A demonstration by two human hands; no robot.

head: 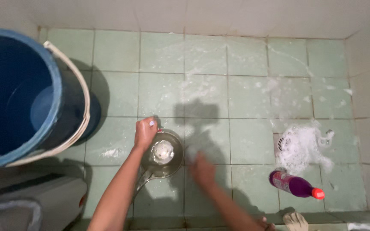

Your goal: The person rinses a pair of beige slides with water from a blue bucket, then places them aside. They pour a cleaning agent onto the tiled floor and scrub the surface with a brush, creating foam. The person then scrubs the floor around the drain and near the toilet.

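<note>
My left hand (144, 132) is closed on the far rim of a round metal dipper (172, 164) with a handle, which sits on the wet green tiled floor (249, 102). Something pale and foamy lies inside the dipper. My right hand (202, 169) is blurred from motion just right of the dipper, low over the floor tiles; whether it holds anything is unclear. Patches of white suds streak the tiles around both hands.
A large blue bucket (22, 98) with a white handle stands at left. A purple bottle with a red cap (295, 185) lies on its side at right, beside a foam-covered floor drain (298, 145). A grey object (31, 201) fills the lower left corner.
</note>
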